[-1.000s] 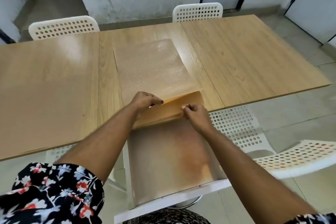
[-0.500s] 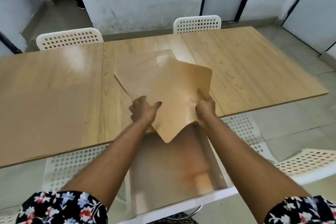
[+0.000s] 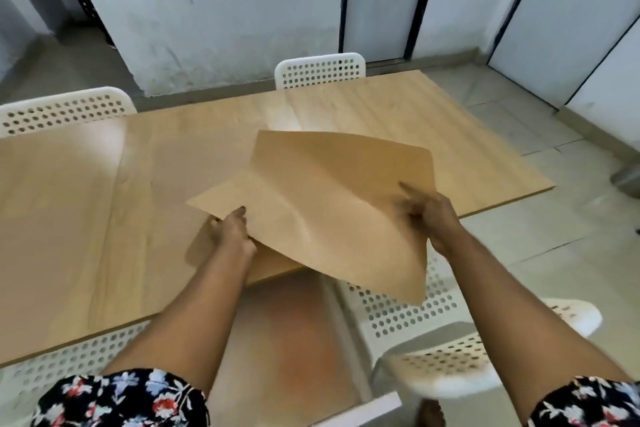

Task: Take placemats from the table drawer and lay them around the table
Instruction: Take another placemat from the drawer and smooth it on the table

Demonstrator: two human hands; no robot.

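I hold a tan, flexible placemat in the air over the near edge of the wooden table. My left hand grips its left edge and my right hand grips its right edge. The mat sags and twists between them, one corner hanging down over the open white drawer below the tabletop. Another mat on the table is mostly hidden under the held one; a pale corner shows beside my left hand.
White perforated chairs stand at the far side and far left, and another sits close at my right. Tiled floor lies to the right; a wall and doors stand behind the table.
The placemat came out of the drawer, was lifted and swung to the right above the table. My head rose, so more of the wall shows.
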